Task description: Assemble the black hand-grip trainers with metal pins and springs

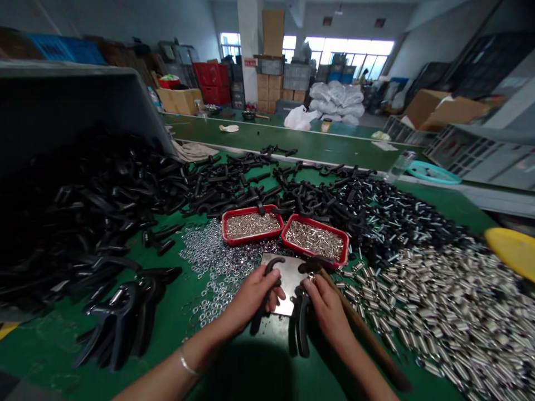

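Note:
My left hand [262, 289] is closed round a curved black plastic clamp piece [264, 306], held over the left side of a flat metal plate [286, 303]. To the right, my right hand [328, 303] pinches a small shiny metal part [311, 276] at the plate's edge; its exact kind is too small to make out. Just left of those fingers are more black clamp pieces [301, 326], lying partly on the plate. A hammer's wooden handle [368, 334] runs beneath my right hand and forearm, its dark head [315, 264] beyond the fingers.
Two red trays [253, 240] of small metal pins stand behind the plate. Loose nuts [213, 295] lie left, metal springs [438, 301] right. Assembled black clamps [121, 312] rest at front left, near a grey bin [152, 111] of black parts. A yellow dish [512, 250] sits far right.

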{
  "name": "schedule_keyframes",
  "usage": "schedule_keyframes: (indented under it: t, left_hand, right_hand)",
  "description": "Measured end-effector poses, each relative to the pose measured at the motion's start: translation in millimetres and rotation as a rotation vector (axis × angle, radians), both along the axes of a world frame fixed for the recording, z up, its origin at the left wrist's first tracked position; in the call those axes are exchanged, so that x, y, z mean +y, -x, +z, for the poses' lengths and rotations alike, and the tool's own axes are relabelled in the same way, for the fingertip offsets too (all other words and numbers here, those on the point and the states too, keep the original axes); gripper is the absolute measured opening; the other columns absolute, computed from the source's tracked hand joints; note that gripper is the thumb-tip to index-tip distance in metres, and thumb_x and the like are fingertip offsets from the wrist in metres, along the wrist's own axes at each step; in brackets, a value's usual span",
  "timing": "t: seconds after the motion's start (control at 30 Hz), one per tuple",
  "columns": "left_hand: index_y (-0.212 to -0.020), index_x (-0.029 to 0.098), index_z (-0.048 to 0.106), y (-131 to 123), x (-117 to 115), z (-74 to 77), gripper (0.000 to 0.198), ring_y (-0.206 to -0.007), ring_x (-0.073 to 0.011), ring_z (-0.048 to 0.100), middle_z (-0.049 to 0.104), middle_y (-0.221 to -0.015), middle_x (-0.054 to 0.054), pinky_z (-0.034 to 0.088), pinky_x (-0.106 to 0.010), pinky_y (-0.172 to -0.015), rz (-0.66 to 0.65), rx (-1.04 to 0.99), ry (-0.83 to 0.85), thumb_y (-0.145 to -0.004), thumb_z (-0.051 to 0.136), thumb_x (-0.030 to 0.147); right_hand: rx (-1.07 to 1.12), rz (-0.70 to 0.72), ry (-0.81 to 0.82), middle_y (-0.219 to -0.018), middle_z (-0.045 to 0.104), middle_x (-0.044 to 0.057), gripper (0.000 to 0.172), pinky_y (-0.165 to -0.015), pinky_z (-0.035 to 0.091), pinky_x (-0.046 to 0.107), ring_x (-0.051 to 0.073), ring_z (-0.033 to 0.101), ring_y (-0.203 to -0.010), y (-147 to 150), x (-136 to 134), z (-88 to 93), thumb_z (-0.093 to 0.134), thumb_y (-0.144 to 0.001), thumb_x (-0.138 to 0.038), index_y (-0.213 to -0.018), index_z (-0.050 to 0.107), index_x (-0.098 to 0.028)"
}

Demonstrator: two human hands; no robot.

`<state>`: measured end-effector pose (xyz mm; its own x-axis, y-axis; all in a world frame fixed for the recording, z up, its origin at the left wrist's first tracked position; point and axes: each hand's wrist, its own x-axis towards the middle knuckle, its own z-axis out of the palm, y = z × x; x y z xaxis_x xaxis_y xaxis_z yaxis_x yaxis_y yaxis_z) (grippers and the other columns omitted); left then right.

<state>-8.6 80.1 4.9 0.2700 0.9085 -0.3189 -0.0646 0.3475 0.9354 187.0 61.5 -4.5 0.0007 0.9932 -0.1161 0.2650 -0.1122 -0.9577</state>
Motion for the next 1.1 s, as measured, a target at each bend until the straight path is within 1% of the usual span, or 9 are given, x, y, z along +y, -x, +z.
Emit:
schedule_keyframes:
  t: [0.07,0.17,0.37,0.47,0.67,0.8,0.93,1.0,1.1]
  left_hand:
    - [-0.099,0.017,0.052,-22.7,-6.1,-15.1,0.048,-0.045,-0.0117,0.055,0.066,-0.063,-0.002,0.040,-0.022,-0.045,-0.022,0.012,0.011,-0.090,0.051,0.064]
    - [-0.098,0.017,0.053,-34.7,-5.9,-22.5,0.049,-0.041,-0.0123,0.053,0.061,-0.055,0.001,0.038,-0.021,-0.042,-0.050,0.022,0.010,-0.092,0.044,0.065]
    - [-0.097,0.016,0.053,-34.0,-6.0,-17.3,0.050,-0.035,-0.0094,0.046,0.059,-0.051,0.002,0.031,-0.018,-0.037,-0.113,0.032,-0.008,-0.093,0.042,0.064]
    - [-0.094,0.017,0.050,-35.4,-7.3,-16.5,0.048,-0.032,-0.0092,0.043,0.055,-0.048,0.005,0.028,-0.018,-0.034,-0.145,0.074,-0.032,-0.094,0.040,0.064]
    - [-0.096,0.019,0.048,-39.4,-5.2,-10.1,0.045,-0.032,-0.0100,0.043,0.050,-0.045,0.007,0.027,-0.018,-0.034,-0.101,0.210,-0.155,-0.097,0.037,0.062]
    - [-0.096,0.020,0.047,-37.6,-11.4,-14.7,0.043,-0.035,-0.0111,0.046,0.049,-0.045,0.008,0.032,-0.019,-0.038,-0.080,0.275,-0.193,-0.098,0.036,0.061]
    - [-0.098,0.020,0.047,-33.2,-20.5,-19.9,0.041,-0.044,-0.0134,0.055,0.054,-0.052,0.005,0.039,-0.023,-0.048,-0.044,0.368,-0.262,-0.101,0.031,0.057]
    - [-0.101,0.019,0.048,-29.2,-21.2,-17.4,0.041,-0.053,-0.0164,0.061,0.059,-0.059,0.002,0.043,-0.025,-0.054,-0.077,0.465,-0.304,-0.102,0.028,0.055]
    - [-0.112,0.016,0.048,-19.7,-17.5,-8.0,0.043,-0.072,-0.0230,0.068,0.067,-0.077,-0.007,0.047,-0.031,-0.066,-0.215,0.704,-0.392,-0.102,0.025,0.051]
  right_hand:
    - [-0.133,-0.003,-0.077,-0.073,0.056,-0.002,0.034,-0.066,0.041,0.028,0.017,0.054,-0.069,-4.9,-1.8,1.9,0.051,-0.095,-0.051,-0.078,0.052,-0.022]
    - [-0.239,-0.006,-0.117,-0.071,0.055,-0.002,0.031,-0.065,0.040,0.028,0.018,0.053,-0.067,-9.9,-5.4,4.5,0.047,-0.098,-0.048,-0.079,0.050,-0.023]
    - [-0.280,0.074,-0.151,-0.076,0.060,0.000,0.029,-0.067,0.039,0.028,0.019,0.057,-0.073,-7.1,-2.9,5.9,0.043,-0.100,-0.045,-0.085,0.052,-0.023]
    - [-0.314,0.124,-0.152,-0.076,0.062,0.001,0.027,-0.067,0.039,0.028,0.020,0.059,-0.072,-4.5,2.2,5.0,0.043,-0.100,-0.044,-0.087,0.053,-0.022]
    - [-0.287,0.148,-0.199,-0.081,0.064,0.002,0.027,-0.066,0.040,0.028,0.019,0.061,-0.075,-3.7,10.2,6.7,0.041,-0.101,-0.042,-0.092,0.054,-0.021]
    - [-0.258,0.162,-0.194,-0.080,0.064,0.001,0.027,-0.066,0.042,0.027,0.018,0.061,-0.073,-1.8,7.0,9.3,0.041,-0.101,-0.042,-0.093,0.055,-0.021]
    - [-0.231,0.204,-0.184,-0.077,0.063,0.000,0.026,-0.066,0.043,0.027,0.018,0.060,-0.071,0.8,2.5,17.4,0.042,-0.101,-0.043,-0.094,0.055,-0.022]
    - [-0.236,0.231,-0.159,-0.076,0.063,0.000,0.025,-0.065,0.043,0.027,0.017,0.060,-0.069,0.3,2.9,22.4,0.043,-0.101,-0.043,-0.092,0.055,-0.022]
    - [-0.199,0.310,-0.113,-0.082,0.065,0.002,0.025,-0.069,0.046,0.028,0.017,0.061,-0.074,-1.7,4.9,27.5,0.044,-0.100,-0.042,-0.094,0.056,-0.021]
